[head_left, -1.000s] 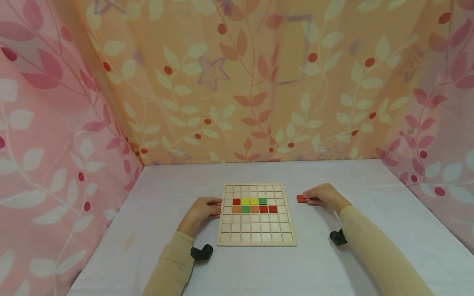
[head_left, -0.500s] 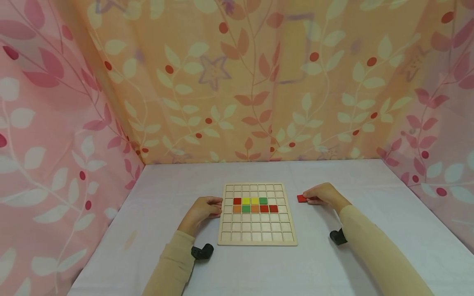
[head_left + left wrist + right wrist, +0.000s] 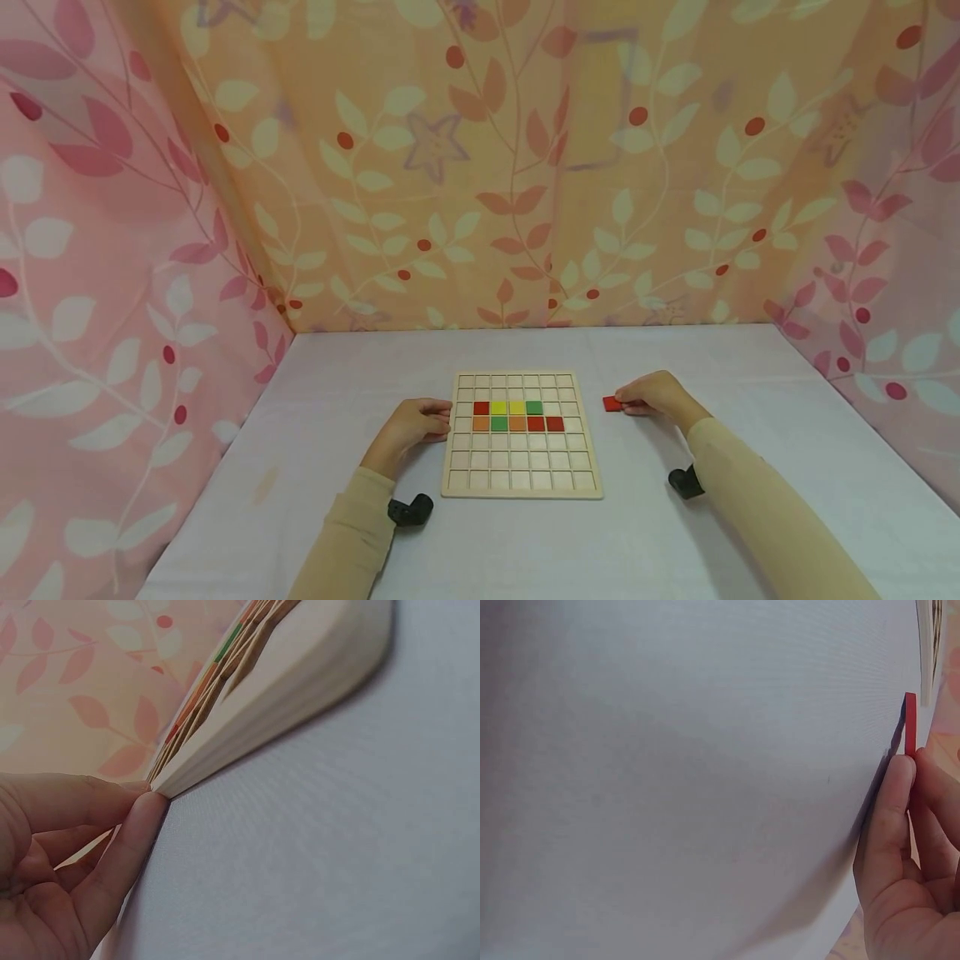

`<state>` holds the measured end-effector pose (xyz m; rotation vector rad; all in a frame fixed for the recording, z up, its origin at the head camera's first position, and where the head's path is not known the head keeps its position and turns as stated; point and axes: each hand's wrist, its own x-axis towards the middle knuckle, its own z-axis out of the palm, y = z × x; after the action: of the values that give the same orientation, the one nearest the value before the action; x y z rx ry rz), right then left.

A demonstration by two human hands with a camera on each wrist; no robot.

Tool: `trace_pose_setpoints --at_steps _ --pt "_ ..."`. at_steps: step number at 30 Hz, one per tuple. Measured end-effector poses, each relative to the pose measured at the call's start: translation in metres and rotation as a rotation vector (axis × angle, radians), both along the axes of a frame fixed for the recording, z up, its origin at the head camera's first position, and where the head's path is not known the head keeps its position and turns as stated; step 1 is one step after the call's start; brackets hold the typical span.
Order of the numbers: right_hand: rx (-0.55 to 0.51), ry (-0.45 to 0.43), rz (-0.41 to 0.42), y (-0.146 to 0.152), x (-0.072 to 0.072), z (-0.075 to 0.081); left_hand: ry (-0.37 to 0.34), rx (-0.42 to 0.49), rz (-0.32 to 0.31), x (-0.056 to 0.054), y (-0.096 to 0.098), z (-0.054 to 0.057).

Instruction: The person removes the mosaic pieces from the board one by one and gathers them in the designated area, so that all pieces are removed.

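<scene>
A pale wooden grid board lies flat on the white table. Red, yellow, green and orange square tiles fill parts of two of its rows. At the board's left edge, the fingertips of my left hand touch its side, and the left wrist view shows thumb and index finger close together against the edge. To the right of the board, my right hand pinches a red square tile between thumb and fingers. In the right wrist view the tile is seen edge-on, just above the tabletop or touching it; I cannot tell which.
The white-covered table extends around the board. A patterned orange curtain closes off the back, with a pink curtain at the left and another at the right. Black wrist-worn devices sit below both hands.
Both hands stay in place beside the board, and the red tile remains in my right hand. The head view has shifted very slightly; nothing else has visibly moved.
</scene>
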<state>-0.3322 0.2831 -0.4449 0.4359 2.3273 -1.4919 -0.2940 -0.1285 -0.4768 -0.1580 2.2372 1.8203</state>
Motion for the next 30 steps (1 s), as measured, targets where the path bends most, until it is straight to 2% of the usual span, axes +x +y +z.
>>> trace_pose_setpoints --at_steps 14,19,23,30 --pt "0.006 0.022 -0.003 -0.001 0.008 0.003 -0.008 0.007 -0.004 0.003 0.002 -0.004" --pt "0.081 0.056 0.013 -0.004 0.010 0.006 -0.004 0.003 -0.002 0.003 0.004 -0.004" --pt "0.134 0.102 0.056 -0.009 0.008 0.013 -0.006 -0.006 0.002 -0.001 0.006 -0.002" --pt "0.017 0.153 0.095 -0.034 0.006 0.018 -0.024 -0.011 0.019 -0.002 0.001 0.001"
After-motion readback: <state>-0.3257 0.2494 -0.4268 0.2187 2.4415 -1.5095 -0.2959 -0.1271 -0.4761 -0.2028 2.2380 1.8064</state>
